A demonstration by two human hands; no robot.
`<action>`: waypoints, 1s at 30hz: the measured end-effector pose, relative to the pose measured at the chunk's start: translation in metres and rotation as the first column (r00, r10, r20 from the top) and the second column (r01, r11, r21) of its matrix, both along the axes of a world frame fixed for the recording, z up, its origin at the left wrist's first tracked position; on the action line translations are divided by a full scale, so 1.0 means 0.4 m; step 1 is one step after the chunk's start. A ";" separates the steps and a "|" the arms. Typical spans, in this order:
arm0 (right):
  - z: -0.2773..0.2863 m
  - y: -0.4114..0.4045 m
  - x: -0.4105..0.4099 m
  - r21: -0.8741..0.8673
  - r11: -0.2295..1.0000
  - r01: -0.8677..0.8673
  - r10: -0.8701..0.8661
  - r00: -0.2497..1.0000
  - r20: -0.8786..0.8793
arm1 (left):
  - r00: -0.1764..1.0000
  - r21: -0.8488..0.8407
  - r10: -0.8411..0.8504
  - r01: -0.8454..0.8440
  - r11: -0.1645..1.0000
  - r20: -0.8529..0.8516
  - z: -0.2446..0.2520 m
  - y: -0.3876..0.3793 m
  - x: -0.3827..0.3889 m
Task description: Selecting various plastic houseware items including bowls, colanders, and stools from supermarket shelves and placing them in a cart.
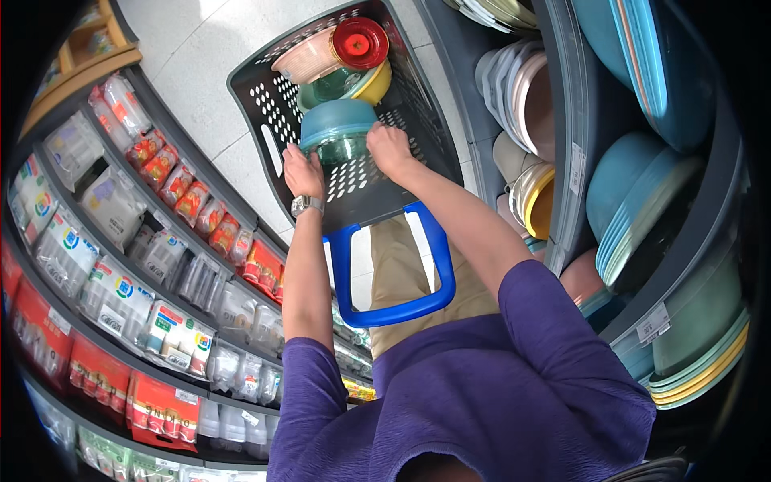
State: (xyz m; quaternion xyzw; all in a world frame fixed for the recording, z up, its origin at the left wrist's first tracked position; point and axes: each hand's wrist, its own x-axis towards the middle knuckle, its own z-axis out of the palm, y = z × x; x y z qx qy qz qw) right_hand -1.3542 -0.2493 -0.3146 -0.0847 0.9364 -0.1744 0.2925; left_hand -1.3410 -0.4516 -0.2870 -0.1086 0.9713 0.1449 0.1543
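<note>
My left hand [303, 172], with a metal watch [306, 205] at the wrist, grips the near left rim of a pair of plastic basins. My right hand [388, 149] pinches their right rim. The upper one is a blue plastic basin [338, 118]; against it sits a clear green plastic basin [344, 149]. Both are inside or just over a dark grey shopping basket [367, 208] with hole-pierced walls. Farther back in the basket lie a pink strainer basket [306, 57], a round red item [360, 43], a yellow basin [377, 84] and a green basin [331, 84].
The basket's blue handle [394, 316] hangs towards me. Left, curved shelves [238, 313] carry packaged cups and red packs [162, 410]. Right, shelves [563, 205] hold stacked basins [638, 199] and buckets [536, 199], some jutting out. Pale floor tiles [187, 72] show beyond the basket.
</note>
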 end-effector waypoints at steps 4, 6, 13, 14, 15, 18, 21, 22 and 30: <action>-0.036 0.005 0.011 0.006 1.000 0.017 -0.017 0.999 0.037 | 0.990 0.029 -0.143 0.142 0.989 0.023 0.004 -0.020 0.022; -0.048 0.005 0.022 0.060 0.996 0.067 -0.065 0.997 -0.031 | 0.991 0.046 -0.132 0.131 0.990 0.018 0.006 -0.024 0.036; -0.015 -0.020 0.053 0.071 0.996 0.055 -0.057 0.998 0.027 | 1.000 0.012 0.015 -0.015 1.000 -0.003 0.001 -0.006 0.083; -0.010 -0.024 0.054 0.051 0.992 0.118 -0.120 0.992 0.036 | 0.998 -0.007 0.030 -0.030 1.000 -0.051 -0.003 -0.007 0.087; -0.013 -0.017 0.056 0.040 0.982 0.183 -0.185 0.982 0.044 | 0.998 -0.001 0.028 -0.028 1.000 -0.049 0.008 0.009 0.079; -0.015 0.010 0.063 0.043 0.961 0.274 -0.277 0.955 0.104 | 0.998 -0.109 0.013 -0.007 0.994 0.054 0.048 0.049 0.058; -0.004 0.037 0.061 0.003 0.965 0.263 -0.261 0.959 0.106 | 0.996 -0.092 -0.084 0.080 0.993 -0.031 0.058 0.043 0.063; -0.009 0.045 0.057 -0.010 0.959 0.284 -0.279 0.946 0.166 | 0.996 -0.073 -0.080 0.078 0.994 -0.028 0.058 0.041 0.065; -0.071 0.070 0.055 -0.270 0.890 0.368 -0.349 0.930 0.116 | 0.984 0.207 -0.023 0.060 0.976 -0.175 0.028 -0.010 0.034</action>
